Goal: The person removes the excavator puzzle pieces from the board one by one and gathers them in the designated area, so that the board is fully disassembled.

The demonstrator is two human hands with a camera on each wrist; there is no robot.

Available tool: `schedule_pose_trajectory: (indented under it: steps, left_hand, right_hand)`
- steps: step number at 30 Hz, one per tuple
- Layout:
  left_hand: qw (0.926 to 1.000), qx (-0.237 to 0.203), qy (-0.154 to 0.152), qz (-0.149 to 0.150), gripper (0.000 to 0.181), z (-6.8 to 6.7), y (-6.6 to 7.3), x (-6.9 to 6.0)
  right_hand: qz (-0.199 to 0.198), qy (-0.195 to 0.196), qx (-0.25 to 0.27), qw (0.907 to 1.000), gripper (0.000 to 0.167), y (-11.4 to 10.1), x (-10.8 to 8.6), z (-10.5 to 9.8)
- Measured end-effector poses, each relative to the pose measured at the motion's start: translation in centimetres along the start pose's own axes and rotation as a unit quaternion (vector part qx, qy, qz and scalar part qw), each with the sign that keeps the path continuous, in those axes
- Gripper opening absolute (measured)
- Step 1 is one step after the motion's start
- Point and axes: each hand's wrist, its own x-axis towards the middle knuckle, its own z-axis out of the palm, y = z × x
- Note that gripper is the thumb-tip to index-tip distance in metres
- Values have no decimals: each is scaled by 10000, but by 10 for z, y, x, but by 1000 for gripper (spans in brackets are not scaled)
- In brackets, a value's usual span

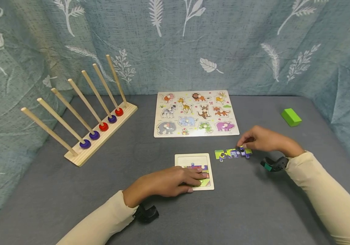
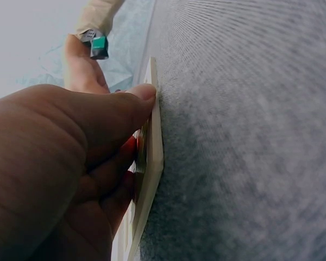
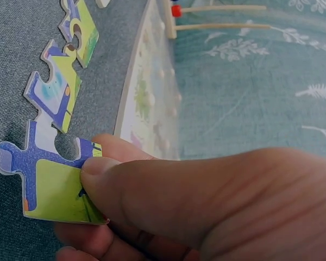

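My right hand pinches a green and purple jigsaw piece between thumb and fingers, close to the table. Two more jigsaw pieces lie in a row to its left; whether the held piece touches the nearer one, I cannot tell. My left hand rests on a small wooden puzzle tray, fingers laid over the pieces in its lower part. In the left wrist view the thumb lies at the rim of the tray. Part of the fitted pieces is hidden under the fingers.
An animal peg puzzle board lies behind the tray. At the left stands a wooden rack of upright pegs with red and purple rings. A green block sits at the back right. A patterned curtain hangs behind the table.
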Motion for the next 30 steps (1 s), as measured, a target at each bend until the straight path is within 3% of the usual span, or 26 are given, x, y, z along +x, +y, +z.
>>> schedule_pose_trajectory:
  steps: [30]
  left_hand:
    - [10000, 64, -52, 3, 37, 1, -3, 1]
  right_hand:
    - [227, 151, 89, 9996, 13, 15, 1, 2]
